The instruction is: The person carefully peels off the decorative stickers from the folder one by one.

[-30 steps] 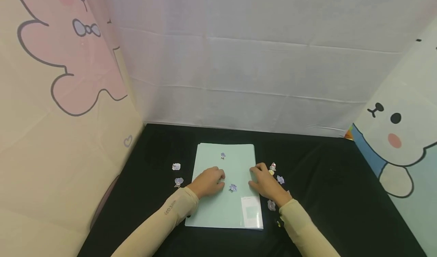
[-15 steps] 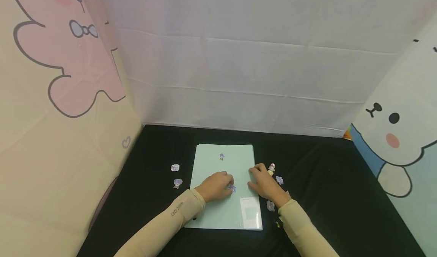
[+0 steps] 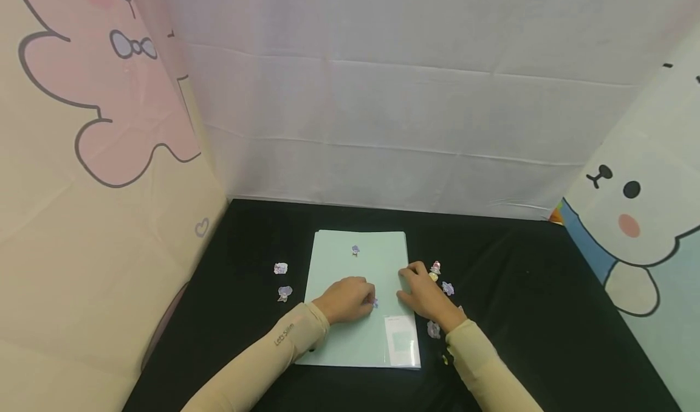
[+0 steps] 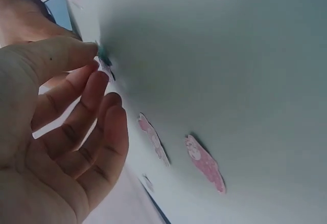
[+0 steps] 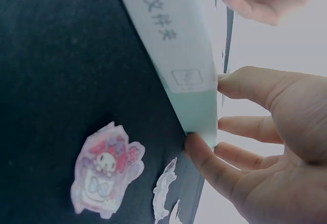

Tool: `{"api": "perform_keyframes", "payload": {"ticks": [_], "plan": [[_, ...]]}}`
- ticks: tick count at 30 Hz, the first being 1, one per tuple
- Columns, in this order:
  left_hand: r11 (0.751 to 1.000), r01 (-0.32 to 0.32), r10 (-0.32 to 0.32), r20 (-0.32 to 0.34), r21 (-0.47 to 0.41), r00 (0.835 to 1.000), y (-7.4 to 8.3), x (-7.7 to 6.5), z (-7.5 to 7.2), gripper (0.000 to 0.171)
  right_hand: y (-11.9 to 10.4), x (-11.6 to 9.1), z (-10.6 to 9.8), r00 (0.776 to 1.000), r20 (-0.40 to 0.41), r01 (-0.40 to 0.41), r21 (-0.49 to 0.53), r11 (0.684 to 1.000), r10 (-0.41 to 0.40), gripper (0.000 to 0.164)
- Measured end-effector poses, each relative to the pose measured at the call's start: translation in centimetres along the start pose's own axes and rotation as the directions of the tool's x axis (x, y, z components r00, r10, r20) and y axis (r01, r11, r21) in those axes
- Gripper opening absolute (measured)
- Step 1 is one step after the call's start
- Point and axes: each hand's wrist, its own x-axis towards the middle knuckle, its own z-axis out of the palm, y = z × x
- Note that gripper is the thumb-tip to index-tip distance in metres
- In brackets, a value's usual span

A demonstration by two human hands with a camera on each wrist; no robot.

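A pale green file folder (image 3: 333,260) lies on the black-covered table, a white label pocket at its near right corner. Over its middle, my left hand (image 3: 349,299) pinches a small purple sticker (image 4: 106,69) between thumb and index finger, close to the folder's face; most of it is hidden in the head view. The other left fingers are loosely bent. My right hand (image 3: 426,293) rests at the folder's right edge, its thumb (image 5: 240,81) touching the top edge of the printed spine (image 5: 173,45) and one fingertip at the spine's lower side. Another purple sticker (image 3: 355,251) lies near the folder's far edge.
Two cut-out stickers, one white and lilac (image 3: 281,268) and one purple (image 3: 284,293), lie left of the folder. Several more, including a pink character sticker (image 5: 107,170), lie to its right, partly under the right forearm. Cloth walls (image 3: 383,108) enclose the table.
My left hand has moved right across the folder to the purple sticker, and its thumb and index finger have closed on it. The right hand has stayed at the folder's right edge.
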Motion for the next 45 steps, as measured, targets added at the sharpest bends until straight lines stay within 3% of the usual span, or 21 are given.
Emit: {"api": "perform_keyframes", "payload": {"ticks": [10, 17, 24, 28, 32, 36, 45], "plan": [[0.994, -0.098, 0.099, -0.019, 0.039, 0.995, -0.4, -0.4, 0.3, 0.010, 0.1, -0.1, 0.2, 1.000, 0.003, -0.008, -0.003, 1.000, 0.008, 0.044], [0.989, -0.118, 0.123, -0.058, 0.089, 0.991, -1.8, -1.9, -0.2, 0.007, 0.2, -0.1, 0.1, 1.000, 0.022, -0.022, 0.017, 1.000, 0.022, 0.046], [0.997, -0.065, 0.069, -0.083, 0.051, 0.994, -4.4, -4.7, -0.7, 0.008, 0.3, -0.1, 0.0, 0.999, 0.032, -0.021, 0.014, 1.000, 0.021, 0.047], [1.000, -0.026, 0.027, -0.094, 0.016, 0.995, -5.3, -5.4, -1.1, 0.007, 0.6, 0.0, -0.3, 0.999, 0.031, -0.030, -0.003, 1.000, 0.030, 0.047], [1.000, 0.006, -0.008, -0.087, -0.019, 0.996, -5.3, -5.1, -1.2, 0.003, 0.8, 0.0, -0.5, 0.999, 0.021, -0.043, 0.001, 0.999, 0.043, 0.047], [1.000, 0.031, -0.031, -0.068, 0.001, 0.997, -5.0, -4.5, -0.8, 0.010, 0.5, 0.1, -0.5, 0.999, 0.021, -0.026, 0.024, 0.999, 0.025, 0.046], [0.999, -0.016, 0.019, -0.097, 0.034, 0.995, -4.2, -3.8, 0.0, 0.007, 0.3, 0.1, -0.1, 0.999, 0.038, -0.038, 0.017, 0.999, 0.038, 0.047]]}}
